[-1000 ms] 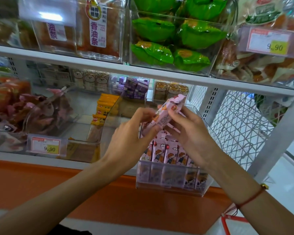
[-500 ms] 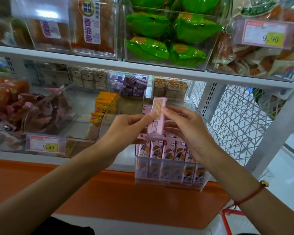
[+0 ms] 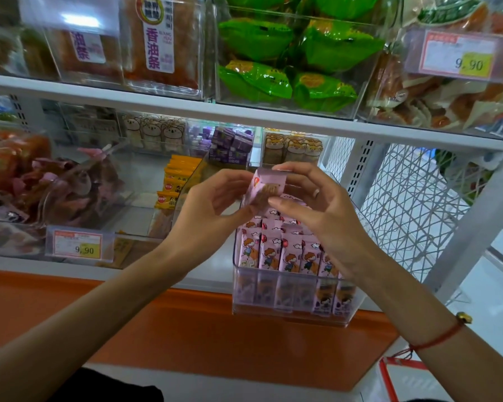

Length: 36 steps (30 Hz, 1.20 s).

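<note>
A small pink snack packet [image 3: 266, 188] is held between both hands above a clear plastic bin [image 3: 291, 310]. My left hand [image 3: 212, 216] pinches its lower left side with thumb and fingers. My right hand [image 3: 320, 210] pinches its top and right edge, fingers curled around it. The bin juts out over the shelf's front edge and holds a row of upright pink packets [image 3: 288, 253] with cartoon figures on them.
Yellow packets [image 3: 174, 181] lean in the bin to the left. A price tag [image 3: 79, 248] reading 9.90 hangs on the shelf front. Green bags [image 3: 288, 59] fill a bin on the upper shelf. White wire mesh [image 3: 404, 204] closes the right end. An orange ledge [image 3: 186, 329] runs below.
The pink packet has been turned from standing upright to lying more crosswise between the hands, and both hands have shifted their pinch on it.
</note>
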{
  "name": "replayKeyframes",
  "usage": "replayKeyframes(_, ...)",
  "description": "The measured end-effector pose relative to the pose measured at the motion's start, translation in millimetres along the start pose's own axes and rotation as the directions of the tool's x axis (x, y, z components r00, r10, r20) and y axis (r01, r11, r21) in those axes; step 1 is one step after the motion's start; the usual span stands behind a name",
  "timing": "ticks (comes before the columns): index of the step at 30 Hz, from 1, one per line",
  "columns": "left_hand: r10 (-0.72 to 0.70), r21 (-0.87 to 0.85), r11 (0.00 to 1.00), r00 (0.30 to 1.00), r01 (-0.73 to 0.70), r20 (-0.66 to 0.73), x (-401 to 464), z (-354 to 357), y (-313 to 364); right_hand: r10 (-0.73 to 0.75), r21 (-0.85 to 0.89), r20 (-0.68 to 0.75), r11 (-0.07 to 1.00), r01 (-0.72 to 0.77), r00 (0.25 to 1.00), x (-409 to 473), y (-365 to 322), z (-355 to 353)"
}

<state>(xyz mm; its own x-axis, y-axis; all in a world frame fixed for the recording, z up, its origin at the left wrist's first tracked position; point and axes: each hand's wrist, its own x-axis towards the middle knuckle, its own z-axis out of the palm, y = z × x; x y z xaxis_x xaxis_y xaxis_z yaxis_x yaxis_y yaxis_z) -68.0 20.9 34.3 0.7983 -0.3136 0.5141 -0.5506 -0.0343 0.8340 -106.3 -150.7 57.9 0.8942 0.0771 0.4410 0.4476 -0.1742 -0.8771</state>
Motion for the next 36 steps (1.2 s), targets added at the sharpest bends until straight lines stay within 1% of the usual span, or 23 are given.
replayKeyframes(4,0.015,0.016,1.0,1.0,-0.015,0.004,0.0,1.7,-0.3,-0.038,-0.058,-0.005,0.998,0.037,0.999,-2.6,2.6,0.3)
replayKeyframes(6,-0.032,-0.05,0.998,0.999,0.03,-0.04,0.2,1.3,0.9,-0.042,-0.113,-0.003,0.993,0.041,0.999,-3.0,5.7,1.1)
replayKeyframes(8,-0.101,-0.12,0.989,0.988,0.088,-0.114,1.0,0.0,3.7,-0.034,-0.188,0.024,0.981,0.038,0.999,-3.8,10.4,4.2)
replayKeyframes(10,-0.14,-0.114,0.986,0.98,0.124,-0.144,1.1,1.3,6.6,-0.044,-0.218,0.026,0.975,0.048,0.999,-6.0,13.6,10.8)
replayKeyframes(14,-0.195,-0.071,0.979,0.975,0.189,-0.106,-2.3,8.5,9.5,-0.153,-0.183,-0.112,0.974,0.131,0.982,-7.5,14.8,19.3)
replayKeyframes(15,-0.196,-0.079,0.979,0.975,0.188,-0.103,-1.7,7.7,10.0,-0.141,-0.151,-0.127,0.981,0.121,0.982,-6.8,14.7,18.4)
replayKeyframes(17,-0.193,-0.128,0.975,0.978,0.182,-0.079,1.4,2.0,11.1,-0.032,-0.056,-0.107,0.998,0.026,0.994,-4.0,15.7,13.5)
replayKeyframes(20,-0.208,-0.21,0.956,0.978,0.204,0.003,3.9,-8.0,12.8,0.176,0.126,-0.008,0.977,-0.174,0.984,-0.7,21.2,6.2)
replayKeyframes(22,-0.201,-0.189,0.962,0.98,0.197,-0.005,2.5,-10.6,13.7,0.234,0.196,0.044,0.951,-0.238,0.971,-0.2,23.7,4.9)
replayKeyframes(24,-0.228,-0.2,0.958,0.969,0.205,-0.099,1.2,-9.6,13.4,0.222,0.203,0.045,0.953,-0.227,0.974,0.1,25.3,5.9)
replayKeyframes(26,-0.276,-0.198,0.951,0.942,0.238,-0.193,1.2,-7.3,12.5,0.182,0.175,-0.026,0.969,-0.175,0.983,1.5,27.0,6.1)
replayKeyframes(28,-0.311,-0.211,0.94,0.926,0.267,-0.213,1.9,-4.8,13.8,0.168,0.167,-0.096,0.975,-0.15,0.981,3.3,29.4,5.2)
replayKeyframes(31,-0.301,-0.237,0.938,0.934,0.254,-0.193,1.5,-2.7,16.5,0.232,0.225,-0.128,0.954,-0.199,0.964,5.8,32.3,3.5)
replayKeyframes(32,-0.275,-0.213,0.949,0.941,0.233,-0.198,1.3,-3.3,17.5,0.249,0.203,-0.133,0.954,-0.22,0.959,6.6,33.3,3.8)
replayKeyframes(33,-0.235,-0.179,0.964,0.948,0.198,-0.216,1.4,-4.4,18.2,0.254,0.134,-0.146,0.963,-0.235,0.956,7.0,34.0,5.1)
replayKeyframes(34,-0.18,-0.143,0.979,0.951,0.147,-0.251,1.6,-6.4,18.8,0.232,0.014,-0.169,0.972,-0.233,0.958,6.8,35.2,6.6)
replayKeyframes(35,-0.111,-0.097,0.992,0.949,0.086,-0.295,2.3,-9.2,19.3,0.171,-0.145,-0.194,0.969,-0.2,0.966,6.5,37.1,8.0)
replayKeyframes(36,-0.041,-0.039,0.999,0.942,0.03,-0.333,3.3,-12.6,19.8,0.074,-0.32,-0.201,0.937,-0.137,0.977,5.7,40.5,8.6)
